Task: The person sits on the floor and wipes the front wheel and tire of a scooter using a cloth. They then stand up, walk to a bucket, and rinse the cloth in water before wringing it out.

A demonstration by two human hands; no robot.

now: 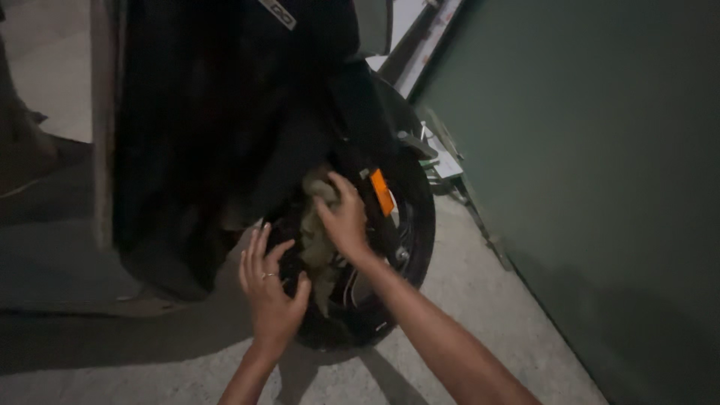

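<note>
- A green wall [600,187] fills the right side of the view, dim and plain; a pale concrete floor [487,315] runs along its foot.
- A black scooter body [217,135] stands at upper left, dark enough that its panels are hard to tell apart.
- The front wheel [409,247] sits below the body, its black tyre resting on the floor; an orange reflector [382,192] is fixed on the fork beside it.
- The right hand [343,219] reaches in from lower right; it grips a crumpled, pale greenish cloth [316,236] and presses it against the wheel's inner side, the cloth hanging down between the two hands.
- The left hand [270,289] is released, fingers spread, resting on the tyre just left of the cloth; a ring [268,276] shows on one finger.
</note>
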